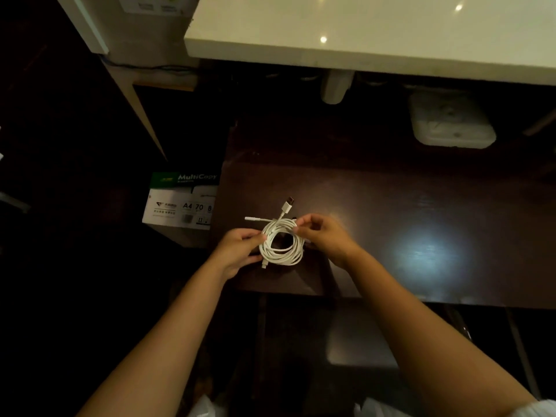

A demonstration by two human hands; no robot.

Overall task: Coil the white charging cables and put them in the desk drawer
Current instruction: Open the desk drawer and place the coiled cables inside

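Both hands pinch a coil of white charging cables (281, 242) above the dark bench (391, 212): the left grip (240, 251) presses thumb and fingers on the loop's left side, the right grip (320, 236) nips its upper right edge. A USB plug (289, 203) and other connector ends poke free. Coiling looks nearly done; stowing remains, and no drawer can be made out. A copy-paper box (183, 203) sits left, on the floor.
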